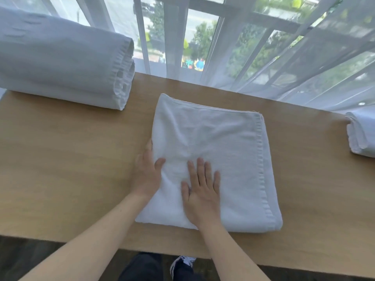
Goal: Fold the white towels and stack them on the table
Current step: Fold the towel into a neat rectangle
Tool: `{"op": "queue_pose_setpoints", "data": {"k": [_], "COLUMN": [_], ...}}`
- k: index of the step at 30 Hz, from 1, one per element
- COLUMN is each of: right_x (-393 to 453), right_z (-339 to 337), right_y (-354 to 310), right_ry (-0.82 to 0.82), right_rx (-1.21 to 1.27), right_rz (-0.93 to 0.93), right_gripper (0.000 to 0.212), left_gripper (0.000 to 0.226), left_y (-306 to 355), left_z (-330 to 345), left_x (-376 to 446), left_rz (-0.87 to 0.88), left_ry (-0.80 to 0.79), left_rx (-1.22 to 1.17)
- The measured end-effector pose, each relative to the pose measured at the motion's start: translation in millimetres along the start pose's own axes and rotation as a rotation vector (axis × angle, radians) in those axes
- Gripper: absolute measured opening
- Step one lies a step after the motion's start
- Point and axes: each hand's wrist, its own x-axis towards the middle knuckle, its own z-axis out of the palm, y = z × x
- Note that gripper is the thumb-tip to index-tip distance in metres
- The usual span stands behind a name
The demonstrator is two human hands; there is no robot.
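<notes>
A white towel (pixel 219 142), folded into a thick rectangle, lies in the middle of the wooden table (pixel 60 159). My left hand (pixel 147 173) holds its left edge, thumb on top and fingers tucked under the fold. My right hand (pixel 202 191) lies flat on the towel's near part with the fingers spread. A tall stack of folded white towels (pixel 60 61) stands at the table's far left. Another folded white towel (pixel 361 134) sits at the right edge, partly cut off by the frame.
Sheer white curtains (pixel 284 57) hang along the table's far edge in front of a window with railings. The table's near edge (pixel 81 243) runs just in front of me, with my legs and a shoe below it.
</notes>
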Motion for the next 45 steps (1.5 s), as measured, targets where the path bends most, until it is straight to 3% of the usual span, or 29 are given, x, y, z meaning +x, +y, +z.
{"op": "queue_pose_setpoints", "data": {"k": [3, 5, 7, 9, 12, 17, 23, 26, 28, 30, 32, 37, 40, 43, 45], "right_x": [23.1, 26.2, 26.8, 30.1, 48.7, 113.3, 177.0, 180.1, 159.0, 122.3, 98.8, 121.9, 124.2, 86.2, 40.5], "right_z": [-4.6, -7.5, -15.3, -23.7, -32.7, -55.6, -90.3, -99.0, -86.2, -63.7, -48.6, -64.7, -70.5, -58.2, -37.1], "right_y": [-8.5, -13.4, -8.8, 7.5, 41.7, 103.6, 160.0, 151.2, 119.4, 85.5, 85.4, 148.7, 144.3, 94.5, 61.8], "right_ry": [-0.028, -0.025, 0.053, 0.13, 0.053, 0.024, 0.022, 0.106, 0.2, 0.162, 0.11, 0.119, 0.14, 0.216, 0.173], "right_rx": [0.028, 0.07, 0.139, 0.118, -0.002, -0.079, -0.007, 0.009, 0.032, 0.037, -0.014, -0.009, 0.035, 0.115, 0.152], "right_rz": [0.07, 0.073, 0.066, 0.049, -0.033, -0.096, 0.318, 0.483, 0.326, 0.089, -0.011, 0.304, 0.445, 0.287, 0.146], "right_gripper": [0.063, 0.062, 0.059, 0.057, 0.059, 0.061, 0.062, 0.063, 0.063, 0.063, 0.063, 0.063, 0.065, 0.063, 0.061], "left_gripper": [0.07, 0.067, 0.058, 0.059, 0.069, 0.072, 0.07, 0.069, 0.068, 0.068, 0.067, 0.067, 0.067, 0.067, 0.067], "left_y": [14.3, 23.7, 30.0, 25.0, 11.2, 9.6, 1.6, 2.1, 3.9, 4.6, 4.6, 3.2, 3.2, 5.7, 5.3], "left_z": [-2.8, 0.3, 13.8, 32.9, 50.3, 55.0, 57.3, 57.7, 56.9, 56.2, 56.2, 56.9, 56.9, 56.3, 57.0], "left_x": [31.1, 33.0, 18.4, -7.1, -21.3, -10.0, -5.5, -6.4, -6.4, -5.2, -5.7, -4.8, -5.0, -4.8, -5.4], "left_rz": [0.068, 0.25, 0.43, 0.5, 0.519, 0.57, 0.624, 0.623, 0.622, 0.624, 0.625, 0.631, 0.625, 0.623, 0.619], "left_ry": [-0.054, 0.046, 0.072, -0.031, -0.135, -0.084, -0.011, 0.01, 0.016, 0.03, 0.038, 0.035, 0.038, 0.032, 0.019], "left_rx": [0.234, 0.549, 0.645, 0.676, 0.82, 0.824, 0.799, 0.793, 0.779, 0.778, 0.773, 0.775, 0.779, 0.774, 0.772]}}
